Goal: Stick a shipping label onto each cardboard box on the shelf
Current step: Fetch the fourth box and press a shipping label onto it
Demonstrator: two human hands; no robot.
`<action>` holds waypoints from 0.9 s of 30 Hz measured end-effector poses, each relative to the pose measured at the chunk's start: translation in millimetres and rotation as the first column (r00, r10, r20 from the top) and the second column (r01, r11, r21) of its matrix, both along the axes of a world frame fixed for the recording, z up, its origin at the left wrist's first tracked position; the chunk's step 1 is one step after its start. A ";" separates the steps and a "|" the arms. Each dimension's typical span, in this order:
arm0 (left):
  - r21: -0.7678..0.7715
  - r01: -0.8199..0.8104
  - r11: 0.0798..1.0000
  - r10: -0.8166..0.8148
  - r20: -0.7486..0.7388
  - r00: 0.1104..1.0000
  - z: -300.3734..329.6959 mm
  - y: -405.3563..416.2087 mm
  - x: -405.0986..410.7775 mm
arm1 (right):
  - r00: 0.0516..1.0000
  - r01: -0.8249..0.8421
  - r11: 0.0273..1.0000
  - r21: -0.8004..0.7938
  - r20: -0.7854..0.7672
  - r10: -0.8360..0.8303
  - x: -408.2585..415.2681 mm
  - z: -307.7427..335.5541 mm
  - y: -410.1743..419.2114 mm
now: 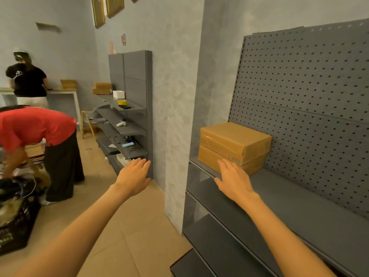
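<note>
Two brown cardboard boxes are stacked on the grey shelf (299,206) against its pegboard back: the upper box (235,138) lies on the lower box (211,158). A small printed mark shows on the front corner where they meet. My right hand (233,179) is stretched out flat, fingers apart, just in front of the lower box, holding nothing. My left hand (133,174) reaches forward over the floor, left of the wall pillar, also flat and holding nothing. No label is visible in either hand.
A blue wall pillar (175,116) separates this shelf from a second grey shelf unit (127,116) holding boxes, tape and small items. A person in a red shirt (36,128) bends over a black crate (16,216) on the left; another person (28,80) stands at a far counter.
</note>
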State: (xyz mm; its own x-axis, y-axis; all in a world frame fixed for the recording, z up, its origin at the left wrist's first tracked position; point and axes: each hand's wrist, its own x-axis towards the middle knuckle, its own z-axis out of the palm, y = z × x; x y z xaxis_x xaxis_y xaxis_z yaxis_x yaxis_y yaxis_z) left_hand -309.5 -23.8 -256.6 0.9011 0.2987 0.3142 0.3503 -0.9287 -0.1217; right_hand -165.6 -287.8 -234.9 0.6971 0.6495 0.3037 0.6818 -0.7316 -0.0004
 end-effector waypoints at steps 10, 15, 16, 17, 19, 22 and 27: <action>0.074 0.259 0.963 -0.262 0.027 0.965 6.4 110.3 104.9 | 0.978 0.208 0.978 -0.003 0.010 -0.208 39.7 7.6 78.4; -0.006 0.329 0.944 -0.329 0.004 0.944 -1.3 125.0 159.3 | 0.964 0.266 0.964 -0.027 0.013 -0.266 68.6 2.2 101.4; 0.006 0.338 0.941 -0.338 0.003 0.941 -0.9 127.1 171.6 | 0.962 0.274 0.961 -0.021 0.015 -0.274 76.7 3.3 105.6; 0.015 0.347 0.938 -0.347 -0.002 0.938 0.3 128.5 184.0 | 0.959 0.282 0.959 -0.013 0.023 -0.282 85.2 5.3 109.7; 0.030 0.374 0.927 -0.375 0.007 0.927 5.0 131.0 210.7 | 0.953 0.300 0.954 0.012 0.049 -0.300 104.6 11.8 116.2; 0.065 0.391 0.918 -0.392 0.009 0.920 18.8 134.7 252.7 | 0.936 0.334 0.940 0.076 0.090 -0.340 138.5 32.0 119.8; 0.101 0.444 0.890 -0.450 0.037 0.892 53.6 139.3 324.2 | 0.893 0.419 0.894 0.158 0.109 -0.437 192.7 70.5 107.4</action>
State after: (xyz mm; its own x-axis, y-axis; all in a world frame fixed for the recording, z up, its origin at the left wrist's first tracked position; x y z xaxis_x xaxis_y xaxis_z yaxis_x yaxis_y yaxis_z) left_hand 14.7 115.5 -203.0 0.9122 -0.1624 0.3761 -0.0903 -0.9752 -0.2020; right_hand 27.1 -180.3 -164.4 0.8438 0.2473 0.4762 0.3026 -0.9522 -0.0419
